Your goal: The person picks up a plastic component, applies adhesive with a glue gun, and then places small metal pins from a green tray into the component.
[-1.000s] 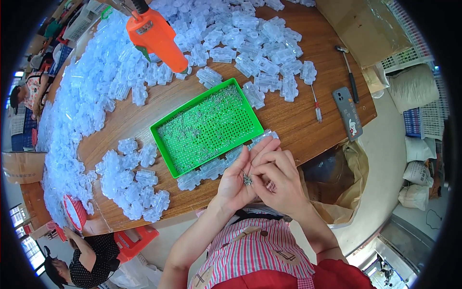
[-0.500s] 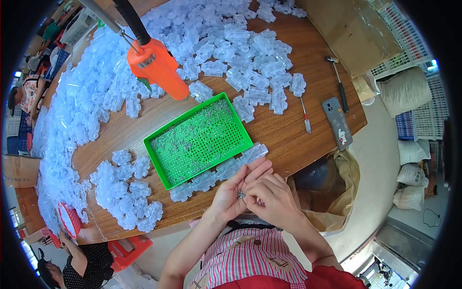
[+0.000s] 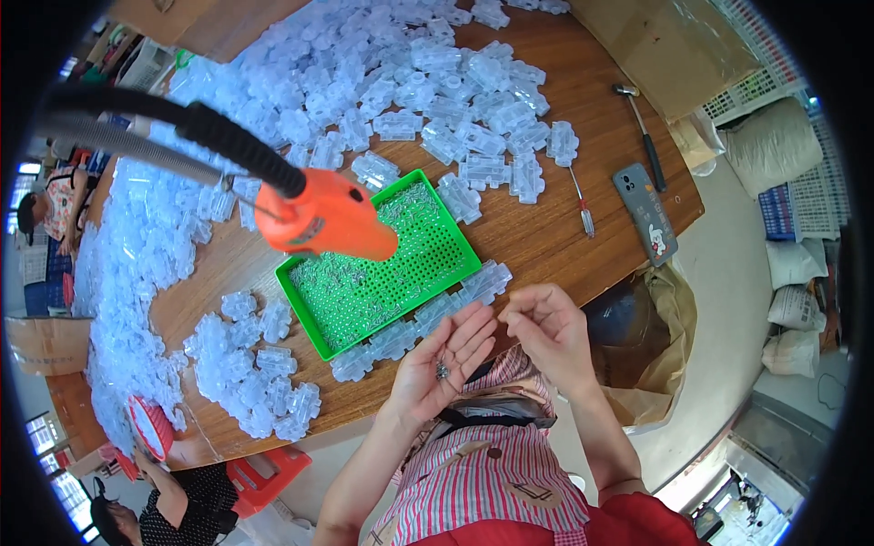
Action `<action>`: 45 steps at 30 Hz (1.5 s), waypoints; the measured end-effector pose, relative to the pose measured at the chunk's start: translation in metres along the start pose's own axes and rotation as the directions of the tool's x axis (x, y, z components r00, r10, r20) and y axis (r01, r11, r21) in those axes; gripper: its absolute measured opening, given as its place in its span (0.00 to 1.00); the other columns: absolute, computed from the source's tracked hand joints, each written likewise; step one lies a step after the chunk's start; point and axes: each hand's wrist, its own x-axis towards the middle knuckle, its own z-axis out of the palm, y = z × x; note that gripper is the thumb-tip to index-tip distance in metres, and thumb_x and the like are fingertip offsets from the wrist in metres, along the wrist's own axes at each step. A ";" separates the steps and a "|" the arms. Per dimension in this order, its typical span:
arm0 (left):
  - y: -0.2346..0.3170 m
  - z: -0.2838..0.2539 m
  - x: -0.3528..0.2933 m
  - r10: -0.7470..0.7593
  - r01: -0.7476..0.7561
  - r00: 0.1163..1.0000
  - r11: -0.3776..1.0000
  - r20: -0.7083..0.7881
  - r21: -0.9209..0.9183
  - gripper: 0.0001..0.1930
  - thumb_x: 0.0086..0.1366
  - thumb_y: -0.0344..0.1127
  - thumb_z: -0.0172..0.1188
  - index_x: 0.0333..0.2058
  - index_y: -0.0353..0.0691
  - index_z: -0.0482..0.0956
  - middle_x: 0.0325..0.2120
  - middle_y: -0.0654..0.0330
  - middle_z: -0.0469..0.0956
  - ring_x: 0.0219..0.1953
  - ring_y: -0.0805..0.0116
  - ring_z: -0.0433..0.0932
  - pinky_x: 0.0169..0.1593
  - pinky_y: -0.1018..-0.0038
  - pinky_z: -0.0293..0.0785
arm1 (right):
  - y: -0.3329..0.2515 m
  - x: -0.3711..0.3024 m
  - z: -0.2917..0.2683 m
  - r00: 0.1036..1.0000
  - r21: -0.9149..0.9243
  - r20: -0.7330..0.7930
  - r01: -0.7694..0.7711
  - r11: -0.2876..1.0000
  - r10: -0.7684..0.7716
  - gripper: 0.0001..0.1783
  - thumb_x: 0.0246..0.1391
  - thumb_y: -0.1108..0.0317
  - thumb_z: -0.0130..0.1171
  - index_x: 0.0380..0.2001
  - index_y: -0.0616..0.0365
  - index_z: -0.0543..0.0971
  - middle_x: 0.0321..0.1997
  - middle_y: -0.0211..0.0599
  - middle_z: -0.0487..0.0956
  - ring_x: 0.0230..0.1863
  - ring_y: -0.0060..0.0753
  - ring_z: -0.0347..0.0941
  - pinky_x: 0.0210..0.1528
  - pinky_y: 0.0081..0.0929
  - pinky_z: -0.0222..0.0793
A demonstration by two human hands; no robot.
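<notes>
My left hand (image 3: 428,380) is turned palm up and slightly cupped, with a few small metal screws (image 3: 442,371) lying in it. Just to its right, my right hand (image 3: 555,338) is raised with thumb and forefinger pinched; whatever is between them is too small to make out. Beyond both hands lies a green perforated tray (image 3: 458,229) scattered with many screws. Clear plastic parts (image 3: 437,314) line its near side in a row. An orange powered screwdriver (image 3: 328,214) hangs over the tray, hiding part of it, and neither hand touches it.
Heaped clear plastic parts (image 3: 319,86) cover the table's far and left sides; a smaller cluster (image 3: 241,369) sits nearer. On the right lie a screwdriver (image 3: 587,221), a hammer (image 3: 651,156) and a phone (image 3: 646,214). A paper-lined box (image 3: 678,341) stands beside the edge. Another person (image 3: 177,500) works lower left.
My right hand has lifted off my left palm and moved right, fingertips pinched. The left palm now lies more exposed. The hanging screwdriver has swung right and over the tray.
</notes>
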 end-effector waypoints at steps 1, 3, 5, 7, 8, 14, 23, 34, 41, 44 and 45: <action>0.001 -0.003 -0.003 -0.011 0.011 1.000 1.000 0.001 -0.017 0.24 0.72 0.41 0.38 0.61 0.33 0.56 0.60 0.52 0.62 0.62 0.62 0.62 0.64 0.69 0.60 | 0.001 0.002 -0.005 1.000 0.003 -0.007 0.003 1.000 -0.003 0.07 0.55 0.80 0.53 0.38 0.64 0.73 0.35 0.33 0.77 0.34 0.19 0.72 0.40 0.16 0.69; 0.003 -0.007 -0.003 -0.023 0.023 1.000 0.999 0.001 -0.036 0.24 0.72 0.41 0.38 0.61 0.33 0.56 0.59 0.52 0.62 0.62 0.62 0.62 0.64 0.69 0.60 | 0.005 0.004 -0.018 0.998 -0.225 -0.053 -0.030 0.974 0.018 0.08 0.57 0.78 0.53 0.40 0.65 0.75 0.34 0.34 0.78 0.34 0.20 0.72 0.39 0.16 0.69; 0.003 -0.011 -0.003 -0.028 0.028 1.000 0.998 0.003 -0.057 0.24 0.72 0.41 0.38 0.61 0.33 0.56 0.59 0.51 0.63 0.61 0.62 0.62 0.64 0.69 0.61 | 0.007 0.005 -0.017 0.995 -0.221 -0.093 -0.042 0.974 0.022 0.07 0.58 0.76 0.53 0.38 0.66 0.76 0.34 0.34 0.78 0.33 0.19 0.72 0.39 0.16 0.69; 0.001 -0.009 -0.001 -0.041 0.042 0.999 0.995 0.010 -0.096 0.24 0.71 0.40 0.38 0.61 0.33 0.56 0.58 0.51 0.64 0.61 0.61 0.63 0.63 0.68 0.62 | 0.016 0.008 -0.019 0.991 -0.226 -0.132 -0.026 0.974 -0.005 0.07 0.58 0.76 0.53 0.38 0.65 0.76 0.34 0.34 0.78 0.34 0.18 0.72 0.38 0.15 0.69; 0.001 -0.008 0.000 -0.052 0.054 0.998 0.990 0.019 -0.131 0.23 0.71 0.40 0.39 0.60 0.33 0.57 0.58 0.50 0.65 0.60 0.60 0.64 0.62 0.67 0.63 | 0.020 0.009 -0.019 0.991 -0.229 -0.131 -0.032 0.973 0.002 0.07 0.58 0.76 0.53 0.38 0.65 0.76 0.34 0.34 0.78 0.34 0.18 0.72 0.38 0.15 0.69; -0.002 -0.008 -0.003 -0.075 0.073 0.997 0.992 -0.008 -0.103 0.24 0.71 0.41 0.39 0.60 0.32 0.57 0.57 0.49 0.65 0.60 0.60 0.65 0.62 0.67 0.64 | 0.049 0.021 -0.018 0.956 -0.392 -0.085 0.226 0.892 -0.280 0.06 0.49 0.79 0.61 0.33 0.59 0.80 0.37 0.27 0.72 0.30 0.14 0.67 0.30 0.10 0.61; -0.001 -0.007 -0.002 -0.032 0.032 0.999 0.997 0.001 -0.068 0.24 0.72 0.42 0.38 0.61 0.34 0.56 0.58 0.51 0.65 0.59 0.63 0.66 0.63 0.68 0.62 | 0.060 0.027 -0.017 0.920 -0.588 -0.070 0.275 0.761 -0.386 0.13 0.41 0.79 0.67 0.32 0.50 0.85 0.39 0.27 0.66 0.31 0.19 0.60 0.34 0.15 0.59; 0.000 -0.005 0.012 0.010 -0.006 1.000 0.992 0.028 -0.123 0.24 0.71 0.39 0.38 0.62 0.35 0.54 0.57 0.51 0.65 0.59 0.62 0.67 0.62 0.68 0.65 | 0.061 0.026 -0.019 0.927 -0.649 -0.044 0.256 0.717 -0.371 0.16 0.39 0.81 0.66 0.33 0.49 0.85 0.40 0.27 0.67 0.32 0.19 0.59 0.34 0.16 0.58; 0.000 -0.006 0.012 0.003 0.001 1.000 0.993 0.028 -0.121 0.24 0.71 0.39 0.39 0.62 0.35 0.55 0.57 0.51 0.66 0.59 0.62 0.66 0.62 0.68 0.65 | 0.062 0.026 -0.017 0.930 -0.627 -0.081 0.232 0.743 -0.359 0.12 0.41 0.80 0.66 0.32 0.53 0.83 0.38 0.25 0.67 0.27 0.14 0.60 0.25 0.12 0.54; -0.001 -0.004 0.010 -0.006 0.008 1.000 0.993 0.010 -0.114 0.24 0.71 0.39 0.39 0.62 0.35 0.55 0.57 0.51 0.66 0.59 0.62 0.66 0.62 0.68 0.64 | 0.062 0.026 -0.017 0.936 -0.615 -0.108 0.202 0.762 -0.335 0.11 0.41 0.80 0.66 0.31 0.54 0.82 0.38 0.25 0.68 0.27 0.13 0.59 0.24 0.12 0.54; -0.001 -0.003 0.009 -0.008 0.008 1.000 0.994 -0.004 -0.108 0.24 0.71 0.39 0.39 0.62 0.34 0.55 0.57 0.51 0.66 0.59 0.62 0.65 0.62 0.68 0.64 | 0.062 0.026 -0.017 0.935 -0.615 -0.111 0.202 0.762 -0.338 0.11 0.41 0.80 0.66 0.31 0.54 0.82 0.38 0.25 0.68 0.27 0.13 0.59 0.24 0.12 0.54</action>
